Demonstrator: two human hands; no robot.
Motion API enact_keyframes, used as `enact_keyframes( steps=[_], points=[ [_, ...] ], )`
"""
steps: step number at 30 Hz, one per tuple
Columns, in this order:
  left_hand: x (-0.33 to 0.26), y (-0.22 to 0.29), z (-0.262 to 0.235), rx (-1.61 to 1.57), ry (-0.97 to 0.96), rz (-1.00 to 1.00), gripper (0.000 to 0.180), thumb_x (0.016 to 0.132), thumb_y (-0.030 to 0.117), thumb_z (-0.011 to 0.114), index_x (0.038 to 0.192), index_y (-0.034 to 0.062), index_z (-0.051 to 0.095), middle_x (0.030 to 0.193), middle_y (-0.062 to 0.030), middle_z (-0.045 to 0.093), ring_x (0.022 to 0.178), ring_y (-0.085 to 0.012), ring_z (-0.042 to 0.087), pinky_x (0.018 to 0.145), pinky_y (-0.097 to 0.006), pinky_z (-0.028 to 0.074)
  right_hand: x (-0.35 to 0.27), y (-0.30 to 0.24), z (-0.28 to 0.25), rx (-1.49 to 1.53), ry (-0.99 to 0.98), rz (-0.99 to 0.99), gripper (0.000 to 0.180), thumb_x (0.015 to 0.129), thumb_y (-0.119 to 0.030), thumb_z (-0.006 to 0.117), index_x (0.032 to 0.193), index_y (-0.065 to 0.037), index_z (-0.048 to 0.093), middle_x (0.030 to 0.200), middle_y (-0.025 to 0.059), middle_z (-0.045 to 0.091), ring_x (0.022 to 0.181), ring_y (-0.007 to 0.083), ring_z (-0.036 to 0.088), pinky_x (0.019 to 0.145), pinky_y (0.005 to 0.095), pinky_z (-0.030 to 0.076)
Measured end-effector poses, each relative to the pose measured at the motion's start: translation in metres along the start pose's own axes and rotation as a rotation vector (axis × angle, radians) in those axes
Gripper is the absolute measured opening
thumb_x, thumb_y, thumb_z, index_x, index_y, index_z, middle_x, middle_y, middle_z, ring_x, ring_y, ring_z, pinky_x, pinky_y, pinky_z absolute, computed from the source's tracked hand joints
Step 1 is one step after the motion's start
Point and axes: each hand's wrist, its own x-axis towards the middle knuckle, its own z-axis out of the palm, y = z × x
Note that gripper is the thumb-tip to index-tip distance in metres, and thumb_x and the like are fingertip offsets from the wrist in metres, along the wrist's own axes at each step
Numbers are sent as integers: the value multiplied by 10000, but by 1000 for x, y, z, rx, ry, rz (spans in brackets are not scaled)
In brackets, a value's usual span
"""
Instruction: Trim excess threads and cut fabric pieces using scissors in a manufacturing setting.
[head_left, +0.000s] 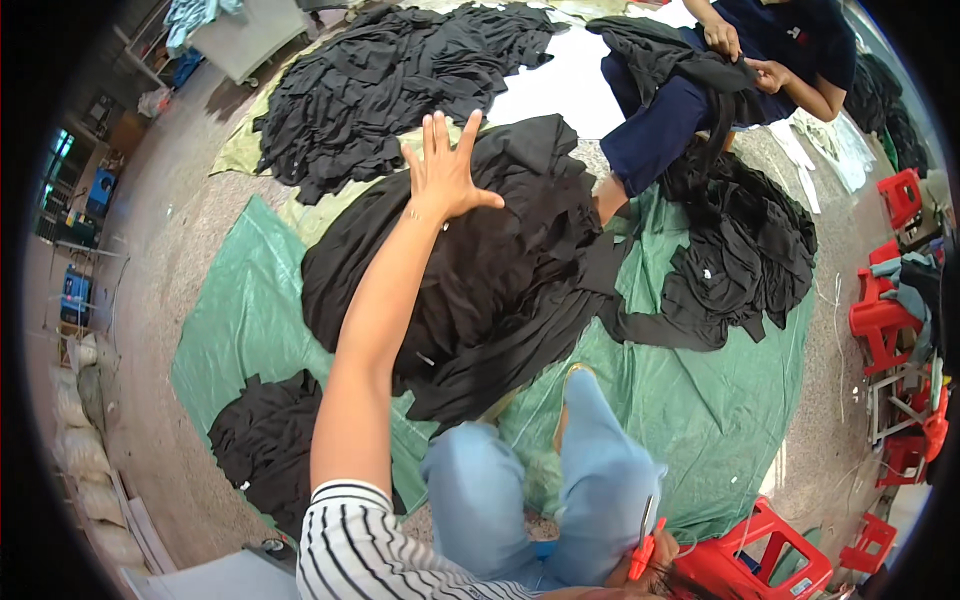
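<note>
My left hand (445,172) is stretched far forward, fingers spread, holding nothing, hovering over or touching the top of a big pile of black garments (500,270) on a green tarp (250,310). My right hand (655,555) sits low by my right knee, closed around a small red-handled cutter (642,553). My knees in light blue trousers are just behind the pile.
Other black garment piles lie at the far left (390,80), right (745,250) and near left (265,445). Another person (740,70) in dark blue sits opposite handling black cloth. Red plastic stools (770,560) stand at right; sacks line the left wall.
</note>
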Motion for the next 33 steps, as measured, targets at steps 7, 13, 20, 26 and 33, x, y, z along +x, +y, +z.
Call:
enact_keyframes(
  steps=[7,13,20,26,33],
  points=[
    [48,53,100,1,-506,-132,1422,471,608,883,1465,522,-130,1558,-308,32,1396,-544,171,1003,-759,244,15,15,17,-127,-63,89,451,904,-254,595,1207,70,513,1061,241,559,983,379,539,864,469,430],
    [28,59,151,224,-404,-172,1194,705,324,820,1489,517,-59,1325,-263,486,1173,-414,514,915,-577,392,70,-13,43,-146,-141,112,430,903,-228,601,1201,70,516,1061,250,560,975,384,547,849,470,442],
    [27,30,150,-329,18,-453,771,630,269,763,1334,219,451,978,-199,677,945,-386,652,852,-513,461,32,0,7,-120,-162,130,406,901,-197,608,1194,69,519,1061,261,561,965,390,556,832,471,457],
    [11,-52,120,-1462,520,-582,339,627,14,776,950,-31,685,983,-44,678,861,-174,638,827,-299,504,32,-27,-11,-105,-166,150,386,900,-171,613,1188,69,522,1061,270,562,957,395,563,818,472,469],
    [-132,-121,-31,-2302,658,-403,457,837,297,585,1174,-10,622,1197,-125,632,1102,-277,586,991,-386,445,39,-32,-10,2,-179,74,402,879,-123,630,1216,59,507,1041,260,568,942,400,568,829,459,470]
  ],
)
